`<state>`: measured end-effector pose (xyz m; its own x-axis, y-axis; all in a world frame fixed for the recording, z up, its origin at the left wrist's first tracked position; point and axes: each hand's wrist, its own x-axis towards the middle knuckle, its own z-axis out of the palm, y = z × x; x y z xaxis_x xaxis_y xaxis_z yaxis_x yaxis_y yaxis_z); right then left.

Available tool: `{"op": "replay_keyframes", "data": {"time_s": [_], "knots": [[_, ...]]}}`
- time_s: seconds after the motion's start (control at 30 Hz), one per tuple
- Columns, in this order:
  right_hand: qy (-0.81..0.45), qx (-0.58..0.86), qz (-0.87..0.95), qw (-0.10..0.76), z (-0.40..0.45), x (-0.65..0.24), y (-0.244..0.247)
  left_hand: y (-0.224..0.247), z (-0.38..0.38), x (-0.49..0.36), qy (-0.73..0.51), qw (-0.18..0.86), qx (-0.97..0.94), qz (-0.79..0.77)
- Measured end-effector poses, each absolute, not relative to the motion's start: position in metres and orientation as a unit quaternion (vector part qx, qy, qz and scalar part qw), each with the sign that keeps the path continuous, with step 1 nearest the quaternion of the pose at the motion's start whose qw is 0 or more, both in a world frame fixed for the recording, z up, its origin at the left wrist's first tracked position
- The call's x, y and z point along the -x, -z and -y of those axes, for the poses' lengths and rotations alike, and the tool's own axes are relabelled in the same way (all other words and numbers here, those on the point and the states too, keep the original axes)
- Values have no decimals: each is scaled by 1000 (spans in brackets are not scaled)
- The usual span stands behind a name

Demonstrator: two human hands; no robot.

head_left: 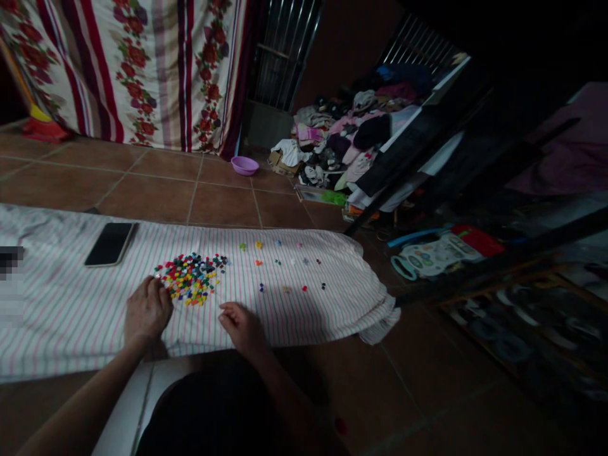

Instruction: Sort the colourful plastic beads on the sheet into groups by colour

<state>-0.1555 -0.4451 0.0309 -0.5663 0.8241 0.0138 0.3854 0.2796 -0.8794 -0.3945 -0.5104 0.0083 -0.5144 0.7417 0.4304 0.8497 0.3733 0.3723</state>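
A heap of small multicoloured pieces lies on the striped cloth. My left hand is at the heap's left edge, fingers bent down and pressed together; what they hold, if anything, is too small to name. Just right of the heap, my right hand hovers low over the cloth with thumb and forefinger curled close to each other; whether a piece is between them cannot be made out. Several tiny groups sorted by colour, such as yellow pieces and red pieces, sit in rough rows to the right.
A black phone lies on the cloth at the left. Beyond, on the tiled floor, are a purple basin and a pile of clothes. A flowered curtain hangs behind; a dark metal frame crosses the right side.
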Motion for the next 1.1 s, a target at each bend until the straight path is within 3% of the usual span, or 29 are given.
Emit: {"op": "replay_keyframes", "data": {"time_s": [0.5,1.1], "knots": [[-280,399,822,295,403,215,-6,-5,507,394,263,103,467,838],[-254,410,821,307,409,217,1,-8,507,393,254,107,466,841]]}}
